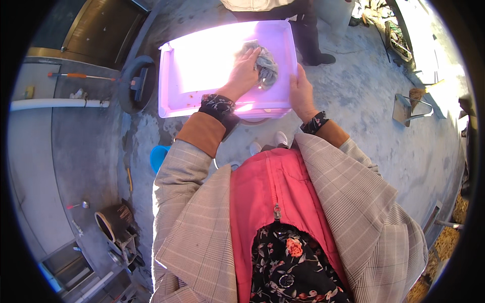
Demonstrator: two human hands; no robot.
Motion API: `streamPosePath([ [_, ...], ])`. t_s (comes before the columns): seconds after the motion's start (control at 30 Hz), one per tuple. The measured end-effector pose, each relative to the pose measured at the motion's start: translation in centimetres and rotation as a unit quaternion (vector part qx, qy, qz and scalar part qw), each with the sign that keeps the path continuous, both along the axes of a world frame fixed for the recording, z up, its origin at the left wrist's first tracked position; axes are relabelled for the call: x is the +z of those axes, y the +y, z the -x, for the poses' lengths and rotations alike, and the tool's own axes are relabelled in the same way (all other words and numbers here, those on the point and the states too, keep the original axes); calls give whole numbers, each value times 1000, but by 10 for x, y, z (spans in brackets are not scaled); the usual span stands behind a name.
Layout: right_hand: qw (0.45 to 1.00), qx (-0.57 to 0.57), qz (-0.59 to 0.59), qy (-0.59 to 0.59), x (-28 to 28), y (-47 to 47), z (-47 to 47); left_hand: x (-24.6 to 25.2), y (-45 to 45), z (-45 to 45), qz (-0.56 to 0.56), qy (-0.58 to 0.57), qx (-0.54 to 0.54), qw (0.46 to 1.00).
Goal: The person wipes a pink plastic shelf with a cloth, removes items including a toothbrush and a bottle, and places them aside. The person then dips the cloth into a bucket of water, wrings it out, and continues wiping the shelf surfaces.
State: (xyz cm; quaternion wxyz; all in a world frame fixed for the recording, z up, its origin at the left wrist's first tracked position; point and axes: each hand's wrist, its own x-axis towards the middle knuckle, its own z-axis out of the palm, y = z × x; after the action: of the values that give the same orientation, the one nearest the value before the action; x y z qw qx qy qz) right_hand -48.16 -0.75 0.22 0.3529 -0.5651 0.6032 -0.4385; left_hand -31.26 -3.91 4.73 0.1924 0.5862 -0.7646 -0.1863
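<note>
In front of me is a rectangular purple plastic piece with a raised rim (282, 53), either a storage box lid or a shallow bin. Strong sunlight whites out much of its left and middle. My left hand (244, 74) presses a crumpled grey cloth (268, 67) against its inner face, fingers stretched over the fabric. At the right edge, my right hand (302, 92) grips the rim, the thumb side towards the top. A few small brown specks show on the plastic near my left wrist. What supports the piece underneath is mostly hidden.
Another person's dark trouser leg and shoe (324, 58) are just beyond the plastic. A blue bucket (159, 157) stands left of my arm. On the right are a dustpan (403, 110) and a broom (416, 94). A squeegee-like tool (138, 84) leans near a dark ring at left.
</note>
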Motion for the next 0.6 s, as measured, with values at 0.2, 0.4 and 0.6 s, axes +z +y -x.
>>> streamPosePath([
  [0.2,998,-6,50,46,-6,-4,4,-12,16,27,54,-9,-153,987],
  [0.4,1000,4,25,11,-14,-6,4,-4,49,-35,-14,-30,-127,991],
  [0.6,999,22,40,4,-16,-6,6,16,74,-159,-19,-148,15,989],
])
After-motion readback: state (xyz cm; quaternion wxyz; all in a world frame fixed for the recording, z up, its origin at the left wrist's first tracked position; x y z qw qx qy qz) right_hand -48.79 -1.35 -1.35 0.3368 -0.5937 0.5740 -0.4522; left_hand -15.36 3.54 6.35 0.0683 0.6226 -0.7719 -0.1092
